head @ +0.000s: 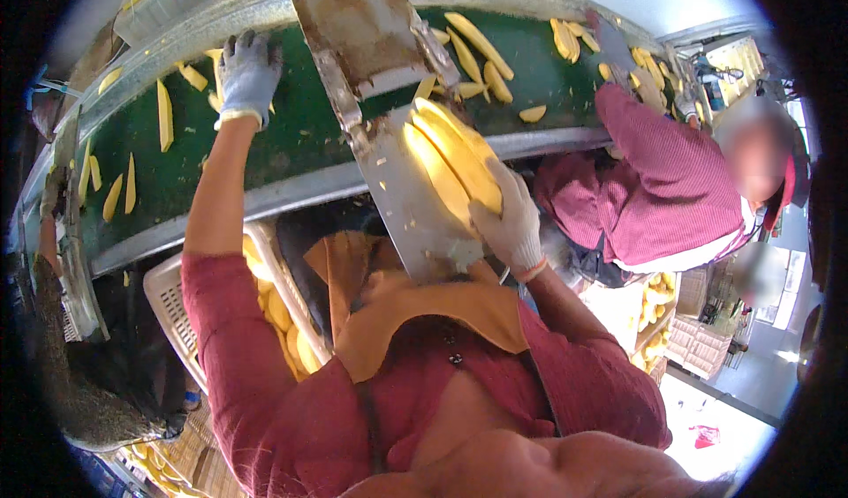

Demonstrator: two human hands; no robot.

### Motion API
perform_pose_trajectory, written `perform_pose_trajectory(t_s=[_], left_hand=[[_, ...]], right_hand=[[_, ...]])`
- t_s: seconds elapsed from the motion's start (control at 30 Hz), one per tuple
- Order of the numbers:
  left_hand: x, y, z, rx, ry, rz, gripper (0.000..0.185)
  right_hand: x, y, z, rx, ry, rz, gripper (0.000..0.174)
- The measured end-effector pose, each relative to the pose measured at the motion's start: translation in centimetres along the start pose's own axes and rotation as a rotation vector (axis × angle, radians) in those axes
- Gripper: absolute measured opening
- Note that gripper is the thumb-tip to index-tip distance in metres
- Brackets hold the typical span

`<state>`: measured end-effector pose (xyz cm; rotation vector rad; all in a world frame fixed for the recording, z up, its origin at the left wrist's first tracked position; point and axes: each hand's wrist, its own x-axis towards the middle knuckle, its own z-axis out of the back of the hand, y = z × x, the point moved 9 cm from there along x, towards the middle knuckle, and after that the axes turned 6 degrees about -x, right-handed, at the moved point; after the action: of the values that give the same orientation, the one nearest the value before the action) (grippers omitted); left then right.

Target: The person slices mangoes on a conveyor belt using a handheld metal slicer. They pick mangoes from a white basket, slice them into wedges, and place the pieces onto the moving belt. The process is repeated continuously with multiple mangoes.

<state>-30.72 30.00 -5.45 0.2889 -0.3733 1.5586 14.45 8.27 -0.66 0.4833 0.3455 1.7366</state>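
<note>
My right hand, in a pale knit glove, grips long, peeled yellow produce pieces side by side. They rest on or just above a sloping metal plate, which runs from the front of my body up across a green conveyor belt. I cannot tell what kind of produce it is. My left hand, in a grey-blue glove, is palm down over the belt, left of the plate. Yellow pieces show beside and partly under it; whether its fingers hold any is hidden.
Cut yellow strips lie along the belt. A metal rail edges its near side. Left of my lap stands a plastic crate of yellow produce. At the right, a co-worker's sleeve reaches over the belt; another person's arm is far left.
</note>
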Motion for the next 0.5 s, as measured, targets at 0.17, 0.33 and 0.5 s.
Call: perform_pose_trajectory(t_s=[0.17, 0.33, 0.5], left_hand=[[-15.3, -13.2, 7.7, -0.945, -0.035, -0.203, 0.044], [-23.5, -22.9, 4.4, -1.242, 0.381, 0.093, 0.066], [-25.5, -25.8, 7.8, -0.888, 0.095, -0.124, 0.073]], right_hand=[[2.3, -2.3, -1.8, 0.434, 0.165, -0.272, 0.074], [3.0, -1.7, -2.6, 0.411, 0.207, -0.259, 0.072], [1.6, -2.2, -1.0, 0.448, 0.158, -0.224, 0.067]])
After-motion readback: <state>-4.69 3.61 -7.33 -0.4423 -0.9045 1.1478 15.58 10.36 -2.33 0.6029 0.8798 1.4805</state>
